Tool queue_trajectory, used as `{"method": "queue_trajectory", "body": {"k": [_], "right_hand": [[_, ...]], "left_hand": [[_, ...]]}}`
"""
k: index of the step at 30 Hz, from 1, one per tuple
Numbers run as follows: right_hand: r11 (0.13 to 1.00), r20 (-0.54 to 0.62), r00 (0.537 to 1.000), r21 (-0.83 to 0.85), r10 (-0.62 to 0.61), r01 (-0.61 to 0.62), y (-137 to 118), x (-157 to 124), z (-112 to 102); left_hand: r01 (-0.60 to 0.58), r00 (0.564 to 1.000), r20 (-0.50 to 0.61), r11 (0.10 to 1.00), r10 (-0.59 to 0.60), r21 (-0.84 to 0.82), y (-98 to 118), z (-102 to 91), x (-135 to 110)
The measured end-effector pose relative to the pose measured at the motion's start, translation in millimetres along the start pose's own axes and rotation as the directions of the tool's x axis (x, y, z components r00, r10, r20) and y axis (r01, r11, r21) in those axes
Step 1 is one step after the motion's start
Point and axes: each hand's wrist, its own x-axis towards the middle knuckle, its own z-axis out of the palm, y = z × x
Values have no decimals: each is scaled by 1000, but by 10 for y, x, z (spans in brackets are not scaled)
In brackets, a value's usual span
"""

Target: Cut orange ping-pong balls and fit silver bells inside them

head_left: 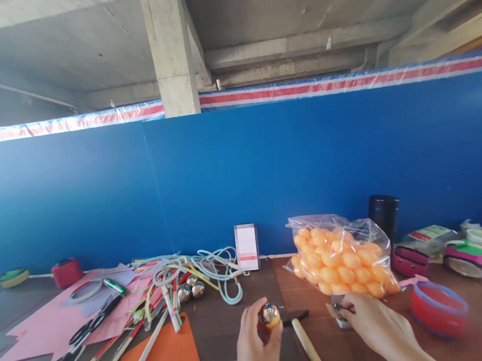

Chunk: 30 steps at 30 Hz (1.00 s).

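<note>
My left hand is closed around a small ball that is shiny silver on top and orange below, held up just above the table. My right hand reaches to a small white and dark object on the table and pinches at it; what it is I cannot make out. A hammer with a wooden handle lies between the two hands. Just behind my right hand sits a clear plastic bag of orange balls.
Left of my hands lie an orange sheet, pink paper, scissors, sticks, pale cords and silver balls. At the right are coloured tape rolls, a black cylinder. A blue wall stands behind.
</note>
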Motion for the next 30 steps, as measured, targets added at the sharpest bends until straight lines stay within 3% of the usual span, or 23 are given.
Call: {"method": "queue_trajectory", "body": {"k": [17,30], "right_hand": [[998,-35,999,-55,-9,7,-75,-32,-27],[999,-26,1000,-40,6,-7,-94,-34,-38]], "left_hand": [[17,999,46,1000,-17,-2,33,-13,-42],[14,1000,20,1000,-14,2,81,-29,-45]]}}
